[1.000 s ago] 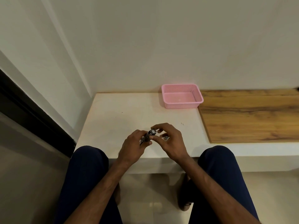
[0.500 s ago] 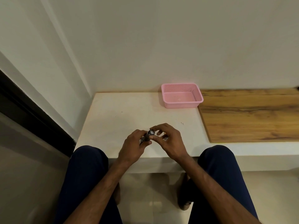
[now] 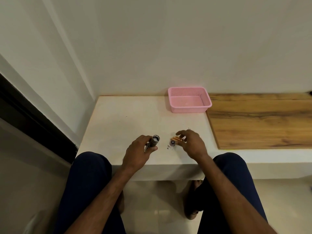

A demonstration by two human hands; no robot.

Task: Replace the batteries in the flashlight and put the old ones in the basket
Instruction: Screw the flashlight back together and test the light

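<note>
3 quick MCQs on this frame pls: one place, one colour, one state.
1. Where does the basket stand? A on a chair; B at the far edge of the white table; C in the person's lap.
2. What colour are the batteries by the right hand? A green; B blue; C orange.
3. The flashlight is: A gripped by the left hand; B lying in the basket; C lying loose on the table.
Answers: B, the basket sits at the table's back edge; C, they show orange beside the fingers; A, the left hand's fingers curl round its body.
</note>
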